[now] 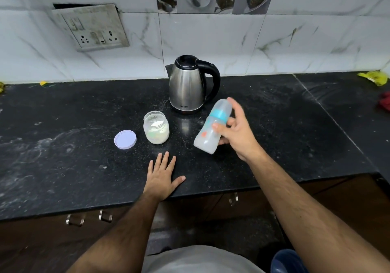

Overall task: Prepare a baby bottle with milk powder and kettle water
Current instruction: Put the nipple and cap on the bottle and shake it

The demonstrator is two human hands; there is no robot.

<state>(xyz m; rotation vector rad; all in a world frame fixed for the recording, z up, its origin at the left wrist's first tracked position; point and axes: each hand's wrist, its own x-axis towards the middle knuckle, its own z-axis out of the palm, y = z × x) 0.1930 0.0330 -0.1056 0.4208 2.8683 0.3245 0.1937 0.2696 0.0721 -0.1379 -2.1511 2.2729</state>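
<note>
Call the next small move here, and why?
Probably set the baby bottle upright on the counter. The right hand holds it tilted in the air, cap on, contents milky and blurred, so mixing looks underway or done. The powder jar stands open, its lid beside it; the left hand rests flat, free to recap.

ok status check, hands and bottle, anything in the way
Left hand flat on countertop, holding nothing. Right hand grips capped baby bottle, tilted, off the surface. Powder jar open, lid beside it; kettle behind. Nothing in the way.
</note>
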